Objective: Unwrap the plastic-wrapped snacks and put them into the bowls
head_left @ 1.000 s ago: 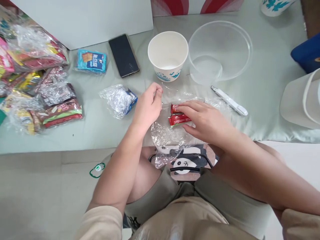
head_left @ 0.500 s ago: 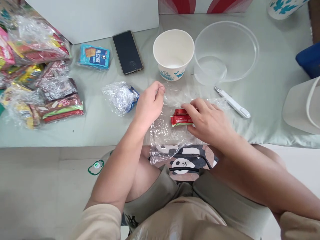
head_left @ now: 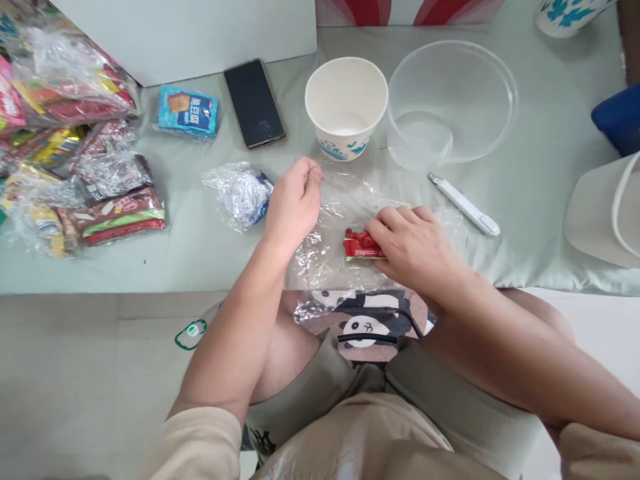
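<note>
A clear plastic bag (head_left: 327, 257) lies spread at the table's front edge, its lower end hanging over. My left hand (head_left: 296, 197) is closed, pinching the bag's upper left edge between thumb and fingers. My right hand (head_left: 415, 237) is curled over a small red snack packet (head_left: 361, 245) with a green lower edge, which lies on the bag. The packet's right end is hidden under those fingers. Just left of my left hand sits a crumpled clear wrapper (head_left: 240, 193) with a blue piece beside it.
A white paper bowl (head_left: 345, 100), a round clear plastic tub (head_left: 480, 100) and a white box cutter (head_left: 465, 205) stand or lie beyond my hands. To the left are a phone (head_left: 255, 103), a blue snack packet (head_left: 187, 112) and bagged snacks (head_left: 120, 217). A white bucket (head_left: 595, 207) stands right.
My left hand has moved slightly left with the bag's edge, spreading the plastic. The red packet has turned slightly and sits a little lower under my right hand.
</note>
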`<move>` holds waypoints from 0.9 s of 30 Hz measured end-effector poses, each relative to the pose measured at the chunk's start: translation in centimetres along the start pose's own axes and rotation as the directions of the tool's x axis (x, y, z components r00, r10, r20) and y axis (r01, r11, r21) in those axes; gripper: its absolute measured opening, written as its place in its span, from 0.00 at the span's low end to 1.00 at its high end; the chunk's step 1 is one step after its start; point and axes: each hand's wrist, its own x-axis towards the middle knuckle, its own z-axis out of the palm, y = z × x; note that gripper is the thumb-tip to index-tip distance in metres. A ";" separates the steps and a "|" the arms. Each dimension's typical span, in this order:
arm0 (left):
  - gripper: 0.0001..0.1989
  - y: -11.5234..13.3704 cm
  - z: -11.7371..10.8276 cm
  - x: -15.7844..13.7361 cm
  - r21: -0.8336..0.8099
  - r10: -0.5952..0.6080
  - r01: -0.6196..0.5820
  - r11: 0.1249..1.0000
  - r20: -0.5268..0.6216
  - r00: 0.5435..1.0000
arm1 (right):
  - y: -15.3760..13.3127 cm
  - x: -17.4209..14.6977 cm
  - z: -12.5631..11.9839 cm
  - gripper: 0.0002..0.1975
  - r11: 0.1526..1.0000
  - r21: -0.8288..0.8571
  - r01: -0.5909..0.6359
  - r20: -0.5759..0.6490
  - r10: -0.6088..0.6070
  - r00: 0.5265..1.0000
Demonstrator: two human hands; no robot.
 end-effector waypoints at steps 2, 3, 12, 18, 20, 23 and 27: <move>0.15 0.0 0.0 0.0 -0.004 -0.006 0.006 1.000 0.004 1.000 | 0.1 0.0 -0.1 0.08 1.000 0.028 0.006 0.021 -0.007 1.000; 0.15 0.0 0.0 0.0 -0.007 -0.012 0.012 1.000 0.004 1.000 | 0.2 -0.1 -0.1 0.08 0.999 0.050 -0.001 0.024 0.000 1.000; 0.15 -0.6 -0.3 0.1 -0.006 0.009 -0.009 1.000 -0.025 1.000 | 2.0 -3.3 -0.1 0.17 0.685 0.716 -0.133 -0.137 0.325 0.936; 0.09 0.0 -0.8 0.0 0.035 -0.009 0.007 0.999 0.043 0.999 | 4.9 -6.0 -0.5 0.18 0.312 0.943 0.119 -0.302 0.643 0.704; 0.09 0.4 -0.9 0.0 0.041 -0.003 0.000 0.999 0.081 0.997 | 6.0 -6.1 -1.2 0.20 0.325 0.933 0.153 -0.344 0.687 0.641; 0.10 1.0 -1.0 0.0 0.019 0.005 -0.008 1.000 0.163 0.987 | 7.4 -4.7 -3.0 0.18 0.464 0.881 0.096 -0.444 0.737 0.509; 0.10 1.7 -0.8 0.0 0.026 -0.032 0.027 0.999 0.241 0.970 | 9.2 0.9 -6.1 0.19 0.655 0.695 -0.297 -0.363 0.676 0.641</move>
